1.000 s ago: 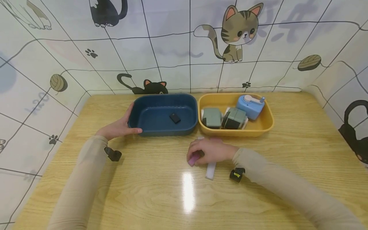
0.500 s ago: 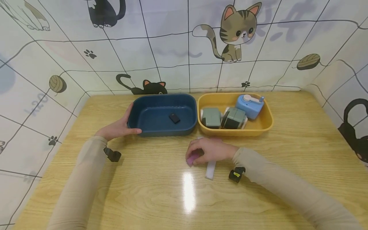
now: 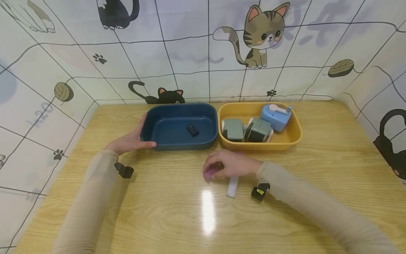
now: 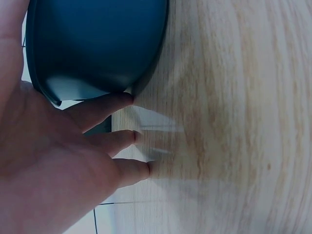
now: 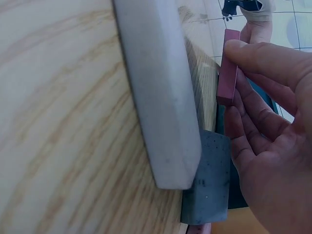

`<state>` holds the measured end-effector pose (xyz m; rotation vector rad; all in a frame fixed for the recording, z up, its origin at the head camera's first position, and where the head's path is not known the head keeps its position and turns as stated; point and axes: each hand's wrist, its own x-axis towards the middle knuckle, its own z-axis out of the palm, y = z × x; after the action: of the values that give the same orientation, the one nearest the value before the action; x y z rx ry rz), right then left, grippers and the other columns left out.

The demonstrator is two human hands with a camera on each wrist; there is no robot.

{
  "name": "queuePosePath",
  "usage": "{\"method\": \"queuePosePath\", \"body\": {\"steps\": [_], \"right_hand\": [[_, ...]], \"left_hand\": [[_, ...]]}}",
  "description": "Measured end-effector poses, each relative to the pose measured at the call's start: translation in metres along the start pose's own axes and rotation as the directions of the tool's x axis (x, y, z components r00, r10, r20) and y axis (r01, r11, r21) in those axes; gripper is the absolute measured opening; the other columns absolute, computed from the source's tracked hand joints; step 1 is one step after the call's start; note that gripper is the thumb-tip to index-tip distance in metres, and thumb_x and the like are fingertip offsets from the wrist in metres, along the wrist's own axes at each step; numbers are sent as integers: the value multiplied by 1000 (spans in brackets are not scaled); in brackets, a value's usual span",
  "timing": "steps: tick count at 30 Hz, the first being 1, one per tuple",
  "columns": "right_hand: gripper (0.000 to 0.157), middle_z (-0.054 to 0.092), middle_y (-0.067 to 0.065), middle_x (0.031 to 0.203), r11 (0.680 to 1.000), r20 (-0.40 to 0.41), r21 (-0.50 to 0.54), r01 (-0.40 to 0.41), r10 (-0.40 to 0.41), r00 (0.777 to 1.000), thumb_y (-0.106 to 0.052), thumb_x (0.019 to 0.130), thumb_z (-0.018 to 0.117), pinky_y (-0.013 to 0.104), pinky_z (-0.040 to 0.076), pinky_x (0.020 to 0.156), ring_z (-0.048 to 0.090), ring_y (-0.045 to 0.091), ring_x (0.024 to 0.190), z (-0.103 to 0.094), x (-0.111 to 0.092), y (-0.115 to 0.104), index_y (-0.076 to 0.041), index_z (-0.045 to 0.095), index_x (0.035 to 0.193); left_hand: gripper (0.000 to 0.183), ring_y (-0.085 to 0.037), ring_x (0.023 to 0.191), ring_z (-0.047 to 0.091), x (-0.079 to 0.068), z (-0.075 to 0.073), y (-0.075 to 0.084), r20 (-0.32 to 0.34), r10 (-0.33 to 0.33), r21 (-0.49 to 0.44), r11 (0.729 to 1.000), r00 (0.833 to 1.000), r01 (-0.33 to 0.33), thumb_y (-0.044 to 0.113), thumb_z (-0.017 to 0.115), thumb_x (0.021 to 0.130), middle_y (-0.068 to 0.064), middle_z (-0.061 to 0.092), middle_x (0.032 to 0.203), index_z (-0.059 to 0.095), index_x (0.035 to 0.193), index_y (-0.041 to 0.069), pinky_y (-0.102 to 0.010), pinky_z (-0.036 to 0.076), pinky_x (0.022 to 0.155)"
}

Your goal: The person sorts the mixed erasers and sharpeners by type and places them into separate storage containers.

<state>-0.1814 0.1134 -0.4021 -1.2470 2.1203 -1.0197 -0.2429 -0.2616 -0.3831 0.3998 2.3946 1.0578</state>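
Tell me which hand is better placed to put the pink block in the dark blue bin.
Probably the right hand: it pinches the pink block in front of the dark blue bin. The left hand rests at the bin's left end, holding no block.

Head view faces forward and down; wrist views look closely across that table (image 3: 158, 211).

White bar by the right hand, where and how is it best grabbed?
Probably pinch the white bar across its long edges at the near end, from above on the near side: it lies flat and narrow, that end shows bare, and the right hand hides the rest in the head view.
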Motion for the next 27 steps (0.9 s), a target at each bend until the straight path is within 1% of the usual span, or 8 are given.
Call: {"method": "queuePosePath", "body": {"steps": [10, 16, 20, 25, 27], "right_hand": [[23, 64, -7, 103, 999, -18, 47, 19, -18, 1000, -6, 85, 73, 27, 50, 84, 60, 7, 95, -2, 3, -2, -11, 71, 108], [23, 64, -7, 104, 999, -38, 35, 23, -22, 999, -6, 85, 74, 26, 50, 84, 59, 8, 94, -4, 6, -2, -11, 71, 107], [22, 63, -9, 104, 999, -50, 20, 26, -25, 998, -7, 85, 74, 26, 50, 83, 59, 7, 93, -6, 8, -2, -13, 71, 107], [22, 63, -9, 104, 999, -58, 29, 38, -36, 998, -8, 86, 74, 29, 50, 84, 59, 8, 93, -8, 11, -3, -13, 71, 107], [22, 63, -9, 103, 999, -60, 34, 42, -40, 997, -9, 86, 73, 29, 50, 84, 59, 8, 92, -8, 12, -5, -13, 71, 108]], "left_hand": [[117, -35, 144, -5, 2, -1, 0, 0, -3, -9, 1000, 1000, 3, 36, 73, 86, -6, -20, 158, -26, 148, 34, -61, 11, 109], [117, -36, 144, -5, 2, -1, 0, 0, -6, -6, 1000, 1000, 6, 36, 73, 86, -5, -20, 158, -26, 148, 34, -61, 11, 109], [116, -36, 144, -5, 2, -1, -1, 1, -8, 1, 1000, 1000, 8, 36, 72, 87, -5, -21, 158, -27, 147, 36, -62, 11, 109], [115, -35, 144, -6, 0, -1, 0, 0, -8, -2, 1000, 1000, 8, 35, 72, 87, -5, -21, 158, -27, 147, 39, -61, 10, 109], [115, -36, 144, -6, 0, -1, 0, 0, -10, 0, 1000, 1000, 10, 35, 72, 87, -5, -21, 158, -27, 147, 38, -61, 10, 109]]}}
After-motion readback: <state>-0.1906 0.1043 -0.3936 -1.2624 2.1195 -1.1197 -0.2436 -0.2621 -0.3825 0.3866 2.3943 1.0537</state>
